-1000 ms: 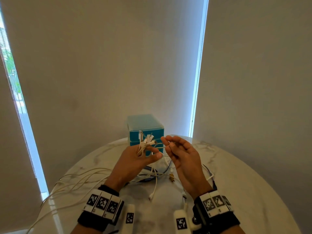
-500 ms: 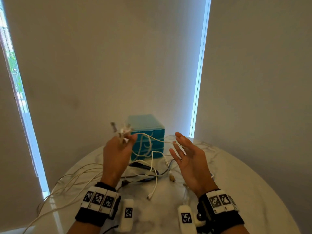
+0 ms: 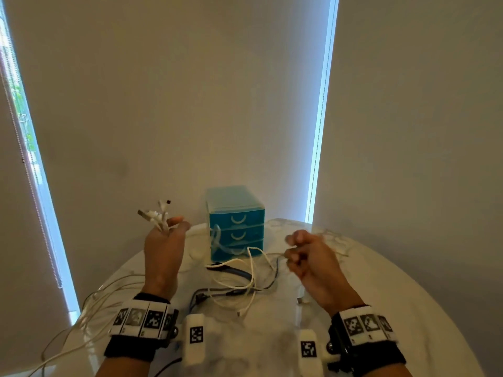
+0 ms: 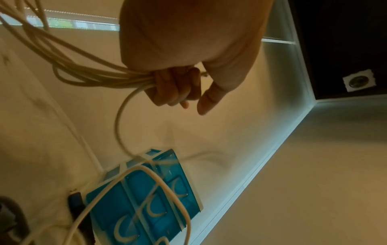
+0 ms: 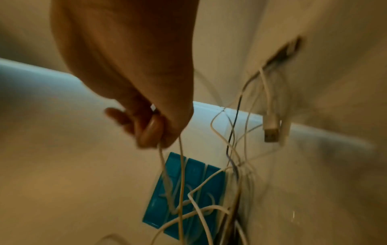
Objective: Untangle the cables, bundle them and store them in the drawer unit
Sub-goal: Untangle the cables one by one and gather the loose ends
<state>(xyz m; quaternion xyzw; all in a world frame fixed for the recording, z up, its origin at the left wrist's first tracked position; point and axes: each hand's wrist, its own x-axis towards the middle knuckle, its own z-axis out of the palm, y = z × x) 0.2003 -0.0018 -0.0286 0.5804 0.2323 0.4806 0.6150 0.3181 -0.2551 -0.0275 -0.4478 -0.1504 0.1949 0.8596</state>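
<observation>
My left hand [image 3: 166, 235] is raised left of the blue drawer unit [image 3: 236, 223] and grips a bunch of white cables [image 4: 87, 73]; their plug ends [image 3: 158, 213] stick up above the fingers. My right hand [image 3: 302, 251] is curled to the right of the unit and pinches thin white cables [image 5: 180, 165] that hang down. A tangle of white and dark cables [image 3: 239, 284] lies on the round marble table [image 3: 381, 295] between my hands. All three drawers of the unit are closed.
Long white cable lengths [image 3: 89, 303] trail from my left hand over the table's left edge. A loose white USB plug [image 5: 271, 131] hangs near my right hand. Walls and blinds stand close behind the table.
My left hand has swung up and to the left with the cable bunch. My right hand moved right and closed from open fingers onto thin cables, pulling them out of the tangle.
</observation>
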